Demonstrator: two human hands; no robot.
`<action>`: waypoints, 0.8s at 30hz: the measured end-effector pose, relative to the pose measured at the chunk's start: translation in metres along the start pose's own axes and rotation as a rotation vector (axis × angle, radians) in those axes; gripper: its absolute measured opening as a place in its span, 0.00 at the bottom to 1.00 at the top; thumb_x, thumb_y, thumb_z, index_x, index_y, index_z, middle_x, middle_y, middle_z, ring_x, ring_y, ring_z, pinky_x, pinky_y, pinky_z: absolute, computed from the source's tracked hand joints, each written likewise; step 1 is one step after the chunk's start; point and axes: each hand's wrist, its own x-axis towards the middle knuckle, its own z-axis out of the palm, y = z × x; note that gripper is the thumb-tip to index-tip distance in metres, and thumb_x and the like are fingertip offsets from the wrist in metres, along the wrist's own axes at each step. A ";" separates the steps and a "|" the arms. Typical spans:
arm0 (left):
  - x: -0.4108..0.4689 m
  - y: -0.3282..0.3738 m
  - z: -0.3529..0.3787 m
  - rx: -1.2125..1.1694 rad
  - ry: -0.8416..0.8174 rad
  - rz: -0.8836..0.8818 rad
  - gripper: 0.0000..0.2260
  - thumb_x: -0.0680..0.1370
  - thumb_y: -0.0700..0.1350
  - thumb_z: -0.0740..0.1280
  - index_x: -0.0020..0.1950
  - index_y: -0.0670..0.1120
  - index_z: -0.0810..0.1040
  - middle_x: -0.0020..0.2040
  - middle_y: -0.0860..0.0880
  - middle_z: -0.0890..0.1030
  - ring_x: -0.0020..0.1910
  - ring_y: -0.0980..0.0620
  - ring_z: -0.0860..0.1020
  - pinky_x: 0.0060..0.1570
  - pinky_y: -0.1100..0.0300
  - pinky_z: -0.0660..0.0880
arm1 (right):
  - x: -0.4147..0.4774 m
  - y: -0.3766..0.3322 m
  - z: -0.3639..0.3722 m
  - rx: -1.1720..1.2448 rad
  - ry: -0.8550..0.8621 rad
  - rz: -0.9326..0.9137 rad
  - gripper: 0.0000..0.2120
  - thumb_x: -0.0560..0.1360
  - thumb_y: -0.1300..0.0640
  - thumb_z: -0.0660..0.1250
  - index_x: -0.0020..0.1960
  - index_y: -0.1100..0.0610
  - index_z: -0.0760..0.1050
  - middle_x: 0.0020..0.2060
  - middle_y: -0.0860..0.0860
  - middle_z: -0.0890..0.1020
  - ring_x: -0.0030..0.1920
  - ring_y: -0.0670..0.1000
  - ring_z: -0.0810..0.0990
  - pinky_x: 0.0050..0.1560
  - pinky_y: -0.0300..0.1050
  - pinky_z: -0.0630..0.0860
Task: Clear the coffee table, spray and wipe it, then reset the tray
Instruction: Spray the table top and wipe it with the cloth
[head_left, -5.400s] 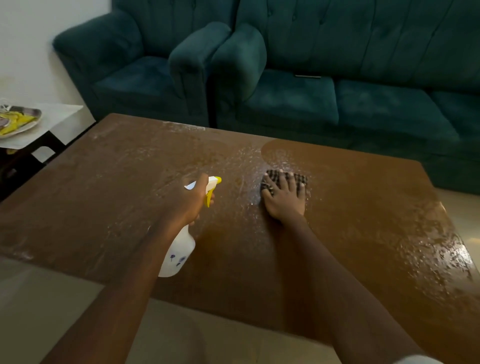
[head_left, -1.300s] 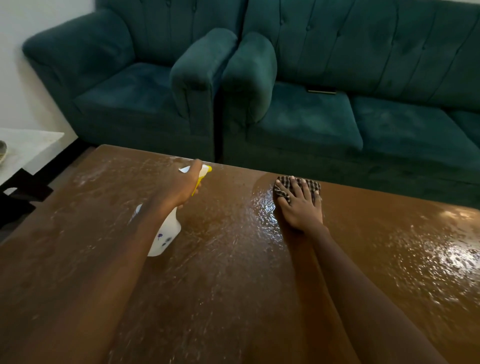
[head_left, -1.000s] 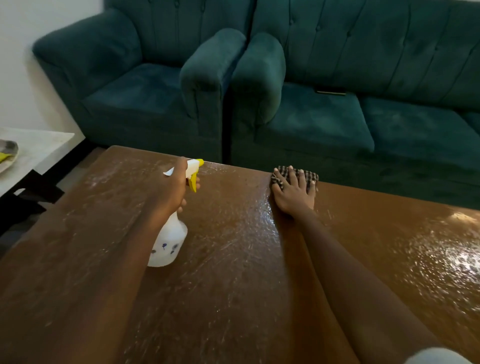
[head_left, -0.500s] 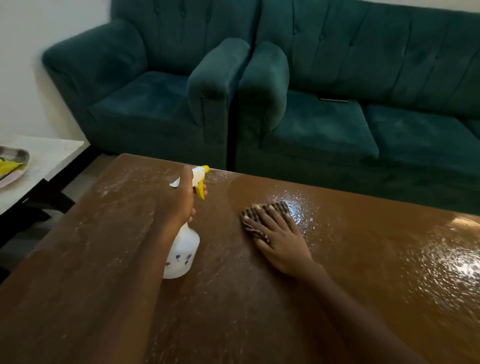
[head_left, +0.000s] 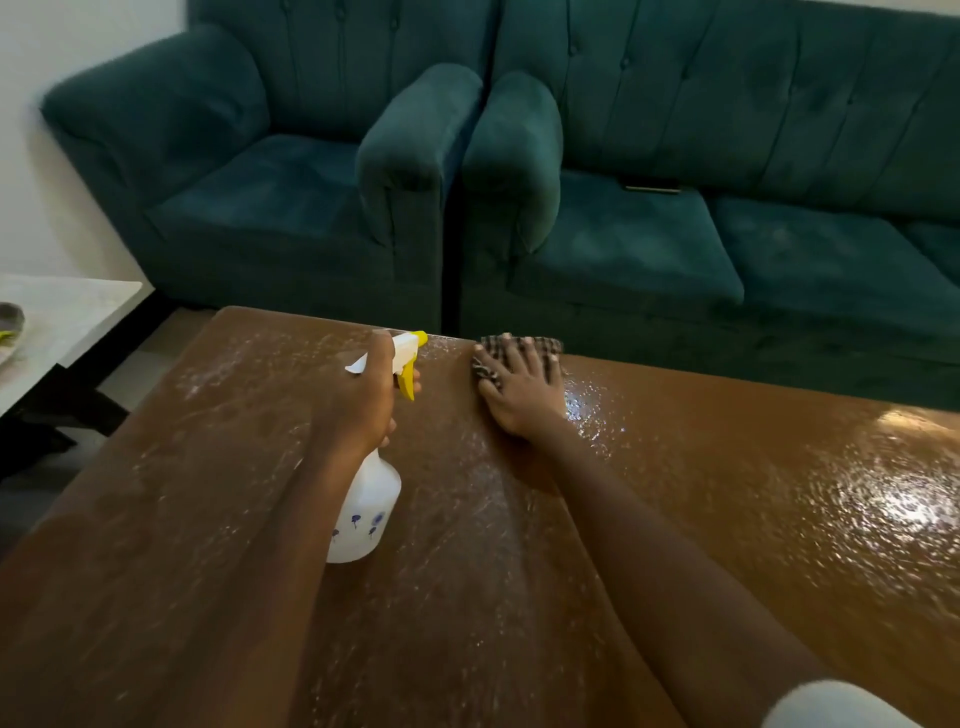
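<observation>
The brown glossy wooden coffee table (head_left: 519, 597) fills the lower frame, its top streaked with whitish spray droplets on the left half and shining wet on the right, with bright glare towards 3 o'clock. At the far edge, near 12 o'clock, a dark-and-light checked wiping cloth (head_left: 519, 345) lies flat on the table. The right hand (head_left: 522, 397) presses it down with an open palm, fingers spread over the cloth, so the hand is flat on it and not curled around it. Just to the left of that, at about 11 o'clock, the left hand (head_left: 358, 402) is wrapped tightly around the neck of a white plastic spray bottle with a yellow trigger and nozzle tip (head_left: 371, 499). The bottle has small blue flower prints on its body, and its nozzle points towards the far edge. Whether its base touches the table or hangs just above it cannot be told.

Beyond the table, a dark teal tufted velvet armchair (head_left: 270, 208) stands at 11 o'clock, just beside a matching teal sofa (head_left: 701, 234) at 1 o'clock, their armrests nearly touching. A small dark flat object (head_left: 652, 188) lies at the back of a sofa seat cushion. At 9 o'clock, a pale-topped side table (head_left: 67, 317) stands apart from the coffee table.
</observation>
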 end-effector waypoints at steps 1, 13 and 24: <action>-0.001 0.001 0.000 -0.001 0.011 0.001 0.32 0.81 0.64 0.49 0.53 0.38 0.79 0.35 0.44 0.76 0.32 0.50 0.75 0.31 0.59 0.72 | -0.004 -0.011 0.003 -0.009 0.002 -0.052 0.26 0.82 0.38 0.45 0.79 0.36 0.46 0.81 0.48 0.45 0.79 0.53 0.39 0.76 0.62 0.36; 0.005 -0.001 0.001 0.012 0.004 0.022 0.30 0.81 0.65 0.49 0.50 0.42 0.79 0.40 0.44 0.80 0.33 0.50 0.76 0.32 0.59 0.72 | -0.138 0.053 0.006 -0.046 -0.019 -0.198 0.27 0.78 0.36 0.39 0.76 0.30 0.39 0.78 0.38 0.38 0.77 0.45 0.31 0.75 0.50 0.29; -0.015 0.017 -0.007 0.003 -0.059 0.005 0.40 0.69 0.73 0.45 0.51 0.44 0.81 0.46 0.39 0.84 0.34 0.45 0.78 0.37 0.50 0.76 | -0.129 0.086 -0.003 -0.011 -0.036 0.063 0.26 0.83 0.40 0.43 0.78 0.36 0.38 0.79 0.45 0.37 0.78 0.51 0.33 0.76 0.59 0.35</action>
